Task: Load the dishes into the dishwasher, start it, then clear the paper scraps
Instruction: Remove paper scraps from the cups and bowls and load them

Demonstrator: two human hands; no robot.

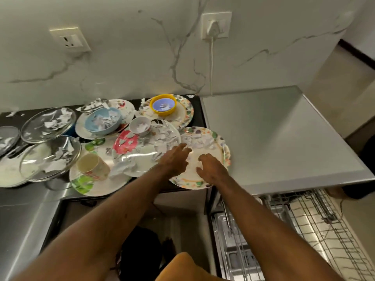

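Marble-veined wall behind; dark counter (199,114) left of dishwasher (284,138) carries piled dishes. We see left hand (174,162) and right hand (212,170) over flower-rimmed plate (218,138), just left of dishwasher. Fingers (182,148) spread, relaxed, pinching nothing. Paper scraps (199,141) lie loose on plate.

Risks, as we judge them:
- plate sits at counter's front edge, so careless lift tips it
- scraps slide into open rack (314,220) under dishwasher top
- glass plate (146,153) against its far rim shifts pile

Cup (93,166), further left, bears red print, unreadable. No brand legible.

The dark counter (199,116) bears overlapping floral plates (193,175), glass lids (48,124) and loose paper scraps (12,114).
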